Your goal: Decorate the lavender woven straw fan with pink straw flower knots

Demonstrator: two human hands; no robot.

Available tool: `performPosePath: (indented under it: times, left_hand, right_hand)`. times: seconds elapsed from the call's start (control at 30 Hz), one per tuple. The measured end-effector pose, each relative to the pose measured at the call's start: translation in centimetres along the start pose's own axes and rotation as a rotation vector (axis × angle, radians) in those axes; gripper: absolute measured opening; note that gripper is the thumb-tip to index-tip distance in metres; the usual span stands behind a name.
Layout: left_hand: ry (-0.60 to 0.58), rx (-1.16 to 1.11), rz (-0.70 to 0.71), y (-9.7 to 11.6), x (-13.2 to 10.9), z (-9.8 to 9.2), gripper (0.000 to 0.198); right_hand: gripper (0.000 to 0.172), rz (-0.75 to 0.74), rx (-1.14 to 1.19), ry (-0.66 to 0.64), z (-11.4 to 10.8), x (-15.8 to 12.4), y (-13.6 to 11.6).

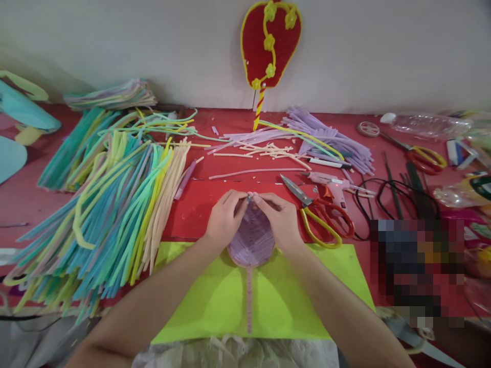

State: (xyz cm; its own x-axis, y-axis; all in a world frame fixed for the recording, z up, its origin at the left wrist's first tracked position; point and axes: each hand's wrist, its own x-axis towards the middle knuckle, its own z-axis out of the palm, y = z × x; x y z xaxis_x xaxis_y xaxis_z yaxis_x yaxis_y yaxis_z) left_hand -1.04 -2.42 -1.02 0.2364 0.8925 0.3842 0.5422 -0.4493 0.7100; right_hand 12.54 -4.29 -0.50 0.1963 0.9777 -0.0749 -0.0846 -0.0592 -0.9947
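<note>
A purple fan made of pipe cleaners (251, 243) lies in front of me, its pink wrapped handle (249, 301) pointing toward my body. My left hand (225, 215) pinches the fan's far tip from the left side. From the right, my right hand (283, 217) pinches the same tip, and the fingertips of both hands nearly meet there. Something small and pale shows between the fingertips, too small to make out. Part of the fan's sides is hidden behind my hands. Beneath the fan lies a yellow-green sheet (192, 306).
Piles of coloured pipe cleaners (115, 204) cover the left. Purple stems (330, 138) lie at the back. Scissors (320, 220), a pink glue gun (332, 186) and second scissors (422, 156) are on the right. A red fan (255, 38) stands against the wall.
</note>
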Motion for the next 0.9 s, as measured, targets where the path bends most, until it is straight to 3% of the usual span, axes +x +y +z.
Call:
performPosePath:
  times: [0.2,0.5,0.9]
  left_hand:
    - [0.013,-0.036,-0.024,0.1,0.1,0.0,0.008]
    - [-0.069,-0.212,-0.090,-0.5,0.8,-0.2,0.009]
    - [-0.172,-0.100,0.033,-0.9,1.1,-0.7,0.006]
  right_hand:
    - [0.020,0.074,0.037,-0.041,-0.1,0.2,0.1]
    - [0.026,0.177,0.119,-0.110,-0.8,0.9,0.3]
    - [0.021,0.191,0.135,-0.134,-1.0,1.3,0.6]
